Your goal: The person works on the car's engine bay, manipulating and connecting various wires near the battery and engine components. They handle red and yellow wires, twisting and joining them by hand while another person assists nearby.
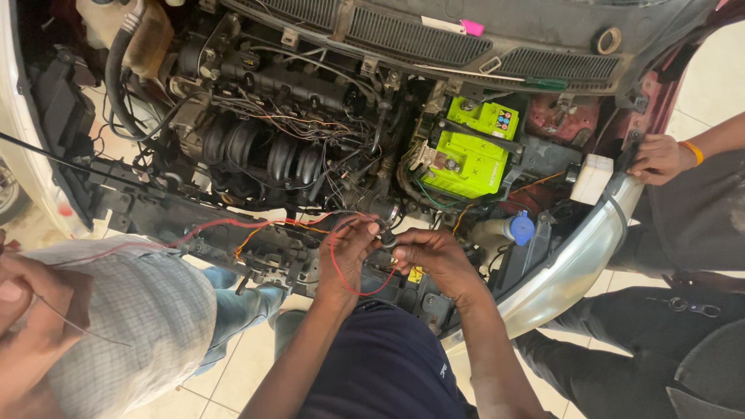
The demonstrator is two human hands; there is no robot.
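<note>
Two hands closed on one small black connector (387,237): left grip (348,250) also pinching one red wire (335,268), right grip (434,256).

one green battery (466,151), one blue cap (521,228), one red wire (341,264), perhaps three people's hands in view.

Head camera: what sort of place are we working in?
Probably a car repair workshop: an open engine bay with a green battery, loose red wire in both hands, and a tiled floor.
</note>
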